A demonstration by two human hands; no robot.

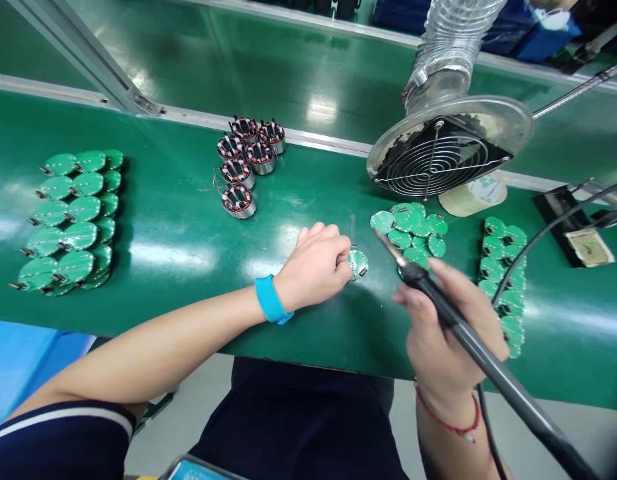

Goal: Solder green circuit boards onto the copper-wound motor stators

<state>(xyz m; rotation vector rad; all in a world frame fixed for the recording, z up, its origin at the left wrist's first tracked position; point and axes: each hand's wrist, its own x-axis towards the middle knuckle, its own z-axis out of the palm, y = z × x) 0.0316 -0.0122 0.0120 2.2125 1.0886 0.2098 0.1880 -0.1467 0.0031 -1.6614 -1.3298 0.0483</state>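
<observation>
My left hand (315,265) is closed, its fingertips pinching a small round green circuit board (359,264) that lies on the green bench (188,267). A blue band sits on that wrist. My right hand (445,320) grips a black soldering iron (438,297) like a pen. Its metal tip points up and left, just right of the held board and in front of a loose heap of round green boards (412,230).
Stacked rows of round green boards (71,220) lie at the far left, another column (503,280) at the right. Several wound motor stators (245,163) stand behind centre. A fume extractor fan (445,150) on a ribbed hose hangs at upper right, with a tape roll (475,195) and an iron stand (583,230).
</observation>
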